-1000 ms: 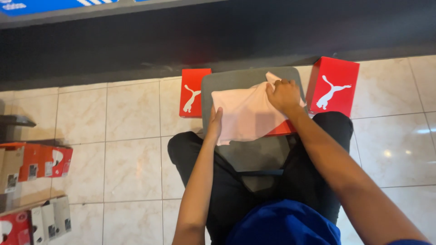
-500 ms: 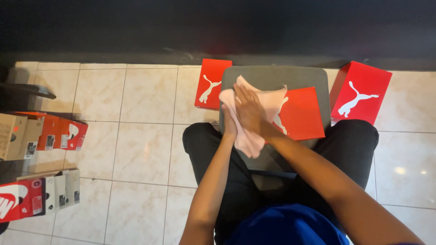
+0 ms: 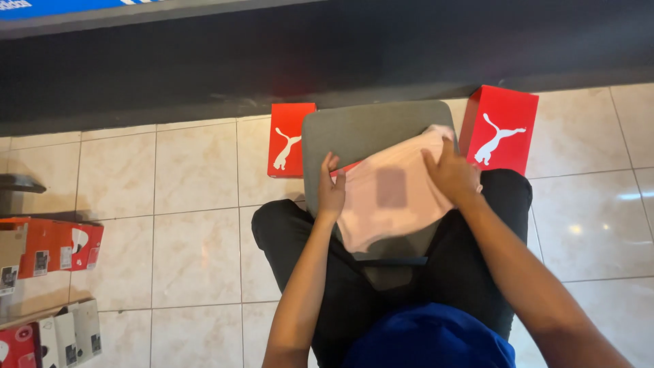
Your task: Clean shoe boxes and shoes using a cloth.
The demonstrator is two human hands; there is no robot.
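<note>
1. From the head camera I look straight down at my lap, where a grey padded stool seat stands in front of my knees and serves as the work surface.
2. A sheet of pale pink tissue paper lies spread across the stool seat, its near edge hanging over towards my black trousers. It seems to cover a red cardboard shoebox, of which only a thin red sliver shows at the sheet's left edge.
3. My left hand rests at the left edge of the paper, fingers curled over it; I judge the grip lightly clenched on the sheet's edge, likely pinning that side so it cannot slide.
4. My right hand lies flat on the upper right corner of the paper, fingers spread and pressing down; its grip is released, palm holding the sheet flat rather than grasping it.
5. Two red shoebox parts stand on the beige tiled floor: one touching the stool's left side, the other just beside its right, both within easy reach.
6. Well apart at the far left lie more open boxes, with another cluster below them.
</note>
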